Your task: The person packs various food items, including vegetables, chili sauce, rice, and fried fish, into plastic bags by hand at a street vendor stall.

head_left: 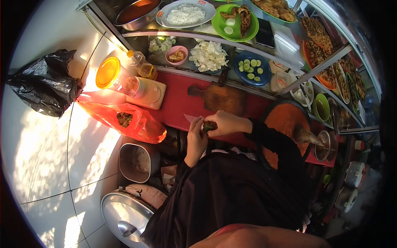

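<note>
Both my hands meet in front of my body, over the near edge of the red counter top [171, 109]. Curled around a small dark green and reddish bundle [210, 126] is my right hand [229, 123]; I cannot make out what it contains. My left hand [196, 138] pinches at the bundle's left side, its fingertips close to the right hand's. A piece of clear plastic [190, 118] sticks out past the left fingertips. Just beyond the hands lies a wooden cutting board [223, 99], with a knife [223, 77] at its far edge.
To the right, a large stone mortar [271, 110] holds red sauce and a pestle [308, 136]. A blender [144, 93] and a red plastic bag [136, 124] are at left. Sliced cucumbers on a blue plate [240, 74] and chopped cabbage [209, 56] sit on the shelf.
</note>
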Available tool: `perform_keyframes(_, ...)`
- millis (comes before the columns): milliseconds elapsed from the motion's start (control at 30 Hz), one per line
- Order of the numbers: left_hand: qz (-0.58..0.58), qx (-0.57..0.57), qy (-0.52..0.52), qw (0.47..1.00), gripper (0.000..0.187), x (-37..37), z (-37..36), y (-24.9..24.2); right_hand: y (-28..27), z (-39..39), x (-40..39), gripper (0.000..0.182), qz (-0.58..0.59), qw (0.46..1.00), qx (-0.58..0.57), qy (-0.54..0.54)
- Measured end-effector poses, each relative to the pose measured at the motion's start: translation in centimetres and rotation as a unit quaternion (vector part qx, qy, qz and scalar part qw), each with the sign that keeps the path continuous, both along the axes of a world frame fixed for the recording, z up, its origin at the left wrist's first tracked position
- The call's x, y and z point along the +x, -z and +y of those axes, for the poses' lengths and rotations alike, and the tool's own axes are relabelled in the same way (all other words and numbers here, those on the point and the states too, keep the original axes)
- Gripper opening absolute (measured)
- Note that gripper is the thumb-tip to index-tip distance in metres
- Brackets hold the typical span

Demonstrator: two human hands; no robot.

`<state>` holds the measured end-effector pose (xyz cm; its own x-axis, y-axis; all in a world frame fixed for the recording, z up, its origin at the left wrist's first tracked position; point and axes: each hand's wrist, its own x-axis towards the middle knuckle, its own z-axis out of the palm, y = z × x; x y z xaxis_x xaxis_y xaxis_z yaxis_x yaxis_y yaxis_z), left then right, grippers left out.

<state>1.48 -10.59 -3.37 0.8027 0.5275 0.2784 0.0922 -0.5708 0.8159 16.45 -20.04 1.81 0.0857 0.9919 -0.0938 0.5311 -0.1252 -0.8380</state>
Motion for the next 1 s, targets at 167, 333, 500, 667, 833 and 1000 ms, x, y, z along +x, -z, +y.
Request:
perform_keyframes(167, 0.008, 0.014, 0.021, 1.000, 0.037, -0.1, 0.0, 0.0, 0.7, 0.3, 0.0, 0.025, 0.023, 0.999, 0.024, -0.002)
perform_keyframes(333, 0.002, -0.005, 0.028, 1.000, 0.036, 0.2, 0.3, -0.2, 1.9, 0.4, 0.0, 0.017, -0.020, 0.998, 0.061, -0.010)
perform_keyframes(500, 0.037, -0.039, 0.019, 0.998, 0.041, 0.5, 0.6, -0.8, 0.6, 1.0, 0.5, 0.019, -0.050, 0.998, 0.002, 0.025)
perform_keyframes(667, 0.012, -0.030, -0.022, 0.999, 0.041, 0.4, 2.0, 0.3, -0.5, 3.9, 5.9, 0.018, 0.018, 0.990, 0.099, 0.101)
perform_keyframes(833, 0.045, -0.048, -0.019, 0.998, 0.040, -0.2, 2.5, 1.1, 10.4, 10.1, 17.2, 0.017, -0.261, 0.937, 0.082, 0.218)
perform_keyframes(1000, 0.029, -0.057, -0.026, 0.998, 0.040, -0.5, 1.8, 0.8, 13.6, 13.5, 20.4, 0.030, -0.420, 0.897, -0.010, 0.134)
